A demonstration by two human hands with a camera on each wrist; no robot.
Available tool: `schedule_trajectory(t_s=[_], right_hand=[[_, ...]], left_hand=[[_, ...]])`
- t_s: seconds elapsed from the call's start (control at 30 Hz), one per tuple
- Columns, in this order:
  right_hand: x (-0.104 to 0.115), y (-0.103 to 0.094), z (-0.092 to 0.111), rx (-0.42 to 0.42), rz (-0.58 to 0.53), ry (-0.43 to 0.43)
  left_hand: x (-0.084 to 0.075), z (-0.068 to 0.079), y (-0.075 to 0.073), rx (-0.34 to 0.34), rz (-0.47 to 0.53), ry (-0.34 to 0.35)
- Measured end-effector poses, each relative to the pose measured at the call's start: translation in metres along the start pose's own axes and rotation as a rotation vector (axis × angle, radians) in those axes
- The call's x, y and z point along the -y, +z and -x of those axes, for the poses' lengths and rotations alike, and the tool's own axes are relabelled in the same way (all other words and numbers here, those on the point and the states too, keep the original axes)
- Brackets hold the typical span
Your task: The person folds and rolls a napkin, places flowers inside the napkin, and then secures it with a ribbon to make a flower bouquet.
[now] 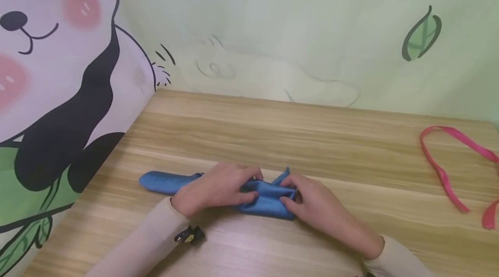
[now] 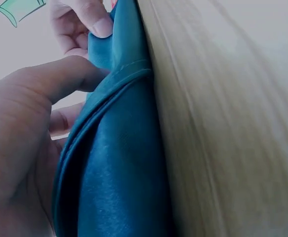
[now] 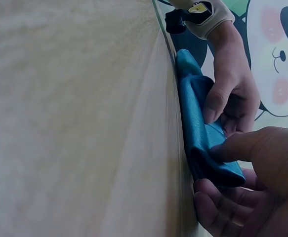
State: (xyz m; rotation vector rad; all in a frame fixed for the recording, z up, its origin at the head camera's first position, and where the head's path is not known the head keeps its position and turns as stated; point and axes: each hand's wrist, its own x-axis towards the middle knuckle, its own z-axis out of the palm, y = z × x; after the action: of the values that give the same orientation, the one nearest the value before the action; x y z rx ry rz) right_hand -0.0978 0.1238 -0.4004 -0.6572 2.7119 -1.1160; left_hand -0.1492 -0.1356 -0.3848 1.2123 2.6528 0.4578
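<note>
blue cloth [image 1: 269,204]: satiny, smooth | tabletop [image 1: 312,138]: wood-grained, faint sheen | pink ribbon [image 1: 443,178]: glossy fabric

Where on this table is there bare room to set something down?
The table shows bare wood behind the blue cloth, up to the green backdrop; between the right hand and the pink ribbon; and in front of the cloth, between the sleeves. It is crowded around the cloth, where the left hand and right hand both hold it.
</note>
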Motion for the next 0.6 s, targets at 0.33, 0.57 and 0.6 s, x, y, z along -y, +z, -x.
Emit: schedule_trajectory(t_s=[0.33, 0.57, 0.6], right_hand=[[-0.0036, -0.0011, -0.0015, 0.01, -0.02, -0.006], [-0.0035, -0.0041, -0.0009, 0.052, -0.044, -0.001], [-0.0031, -0.0049, -0.0009, 0.06, -0.046, 0.003]], left_hand=[[0.0049, 0.0021, -0.003, 0.059, 0.079, 0.031], [0.0073, 0.0026, -0.0086, 0.145, 0.229, 0.032], [0.0077, 0.0026, -0.0089, 0.156, 0.24, 0.032]])
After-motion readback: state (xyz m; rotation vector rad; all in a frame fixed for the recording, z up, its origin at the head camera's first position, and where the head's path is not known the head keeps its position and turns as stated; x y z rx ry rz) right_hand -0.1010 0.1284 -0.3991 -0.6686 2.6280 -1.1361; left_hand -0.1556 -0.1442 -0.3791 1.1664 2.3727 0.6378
